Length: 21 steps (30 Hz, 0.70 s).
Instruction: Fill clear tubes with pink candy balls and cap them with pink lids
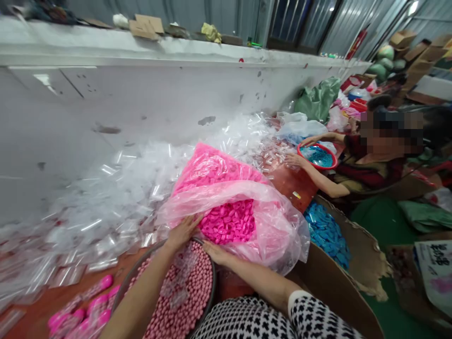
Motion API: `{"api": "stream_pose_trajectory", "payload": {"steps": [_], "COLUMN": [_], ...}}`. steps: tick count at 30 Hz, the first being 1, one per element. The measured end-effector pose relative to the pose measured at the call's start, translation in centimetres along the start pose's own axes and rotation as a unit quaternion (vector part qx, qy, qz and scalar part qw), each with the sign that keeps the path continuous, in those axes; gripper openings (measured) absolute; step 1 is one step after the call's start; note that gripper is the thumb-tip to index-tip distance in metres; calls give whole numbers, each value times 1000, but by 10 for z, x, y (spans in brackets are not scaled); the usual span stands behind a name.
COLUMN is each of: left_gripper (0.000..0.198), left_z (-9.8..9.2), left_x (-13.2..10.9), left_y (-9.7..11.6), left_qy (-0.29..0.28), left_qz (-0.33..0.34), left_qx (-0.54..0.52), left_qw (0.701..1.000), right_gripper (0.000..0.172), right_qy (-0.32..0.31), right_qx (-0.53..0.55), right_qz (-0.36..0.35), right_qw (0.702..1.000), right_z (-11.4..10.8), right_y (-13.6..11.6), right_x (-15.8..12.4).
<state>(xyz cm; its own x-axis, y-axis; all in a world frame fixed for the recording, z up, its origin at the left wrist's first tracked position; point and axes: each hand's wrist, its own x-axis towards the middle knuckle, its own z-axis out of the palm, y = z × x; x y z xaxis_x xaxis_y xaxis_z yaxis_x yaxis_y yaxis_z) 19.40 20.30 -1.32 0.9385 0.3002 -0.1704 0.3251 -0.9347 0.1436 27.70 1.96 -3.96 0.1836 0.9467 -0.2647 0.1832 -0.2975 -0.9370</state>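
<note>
A large clear-pink plastic bag (278,226) lies on the table, its mouth turned toward me. Bright pink small plastic caps (229,221) show in the opening. My left hand (183,231) is at the left end of the bag's mouth, fingers closed on the film. Lower down, my right hand (216,253) pinches the near lip of the bag, just over the basin's rim; its fingertips are partly hidden. Under my forearms stands a dark round basin (213,278) of small pink beads (197,282), with several clear plastic pieces (178,278) lying on top.
Clear plastic tubes (106,202) are heaped along the wall. Pink-capped tubes (84,310) lie at the lower left. To the right are blue pieces (326,233) beside torn cardboard (367,254). A co-worker (370,165) has both hands by a red basin (335,160) of blue pieces.
</note>
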Motion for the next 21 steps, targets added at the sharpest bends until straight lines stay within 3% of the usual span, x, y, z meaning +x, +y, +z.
{"api": "stream_pose_trajectory", "payload": {"steps": [2, 4, 7, 8, 10, 12, 14, 16, 18, 21], "left_gripper": [54, 54, 51, 51, 46, 45, 47, 48, 45, 46], "left_z": [1, -1, -6, -7, -9, -9, -10, -12, -12, -6], "left_x": [0, -3, -10, -12, -14, -15, -16, -17, -20, -24], "left_y": [0, 5, 13, 15, 17, 16, 15, 14, 12, 9], "left_qy": [0, 0, -2, 1, 15, 19, 6, -12, -32, -76], "left_qz": [-10, -16, -20, -21, -16, -25, -33, -42, -60, -102], "left_qx": [1, -12, -55, -69, -103, -120, -126, -132, -147, -186], "left_qw": [1000, 1000, 998, 997, 994, 992, 991, 990, 987, 974], "right_gripper": [55, 49, 30, 27, 30, 34, 36, 34, 35, 24], "right_qy": [2, -37, -151, -175, -139, -92, -86, -128, -170, -213], "right_qx": [-60, -147, -324, -363, -408, -474, -535, -593, -649, -679], "right_qz": [0, -23, -3, -30, -125, -168, -207, -272, -348, -351], "right_qw": [998, 988, 934, 915, 894, 860, 814, 747, 654, 609], "right_z": [-7, -22, -61, -75, -98, -104, -90, -59, -24, 10], "right_y": [-12, -36, -98, -123, -174, -219, -251, -266, -265, -241], "right_x": [-7, -16, -16, -9, 18, 59, 107, 158, 210, 284]}}
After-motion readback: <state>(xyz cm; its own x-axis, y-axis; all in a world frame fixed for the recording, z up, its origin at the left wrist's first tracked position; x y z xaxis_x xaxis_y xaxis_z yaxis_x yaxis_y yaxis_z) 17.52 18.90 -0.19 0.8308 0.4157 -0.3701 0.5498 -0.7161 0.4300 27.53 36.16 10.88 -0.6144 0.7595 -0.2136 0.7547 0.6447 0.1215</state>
